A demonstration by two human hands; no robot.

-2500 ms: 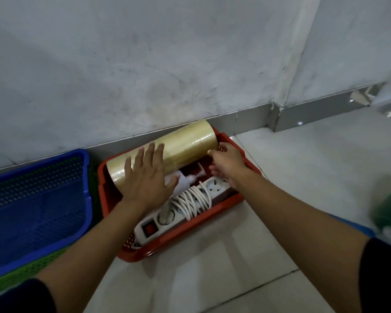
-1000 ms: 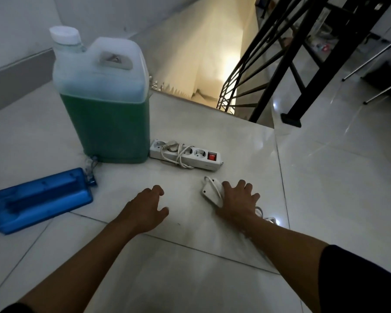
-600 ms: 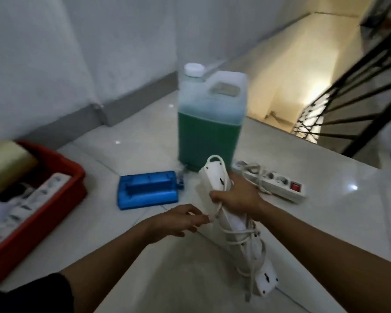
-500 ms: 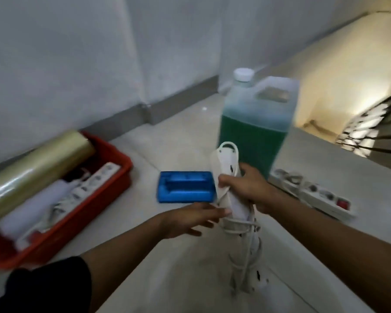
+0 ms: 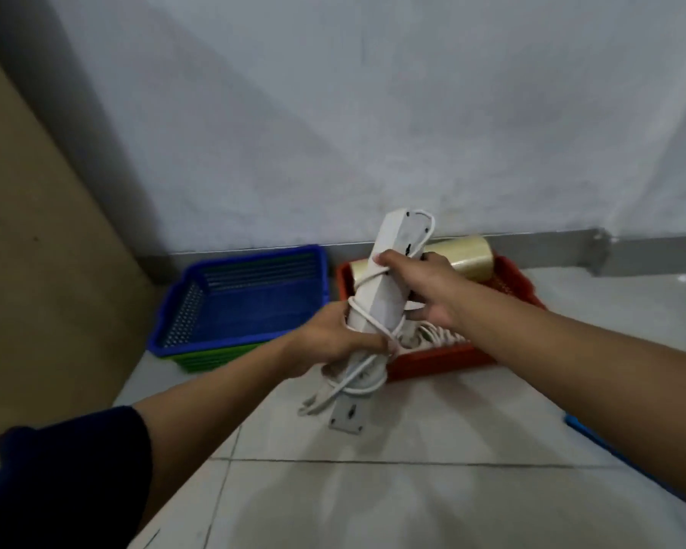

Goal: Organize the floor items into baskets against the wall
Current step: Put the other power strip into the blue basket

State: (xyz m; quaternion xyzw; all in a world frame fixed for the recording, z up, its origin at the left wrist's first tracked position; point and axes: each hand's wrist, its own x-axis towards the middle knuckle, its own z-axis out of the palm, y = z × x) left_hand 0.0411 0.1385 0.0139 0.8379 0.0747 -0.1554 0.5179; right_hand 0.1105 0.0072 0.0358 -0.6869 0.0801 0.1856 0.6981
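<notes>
Right now I have the white power strip [image 5: 389, 287] held up on end in front of the red basket [image 5: 444, 360], its cord [image 5: 357, 374] wound round the body with a loop hanging loose below. My left hand [image 5: 333, 342] has its grip curled round the lower part, over the cord turns; my right hand [image 5: 420, 287] wraps the upper part, fingers closed round the casing.

To do this step well, I would tuck the dangling loop in first so it cannot catch on the rim, then tip the strip flat and lower it lengthwise. That basket already holds a roll of clear film [image 5: 464, 255] along its far side and another coiled white strip [image 5: 432, 334] nearer, so room looks tight; I judge the free slot is on top of that strip.

Left of it, a blue basket [image 5: 238, 303] sits nested on a green one [image 5: 214, 356], both against the wall [image 5: 333, 112]. Pale tiles cover the floor [image 5: 373, 489], a grey skirting [image 5: 551, 241] runs along the wall, and a brown panel [image 5: 36, 231] stands at far left.
</notes>
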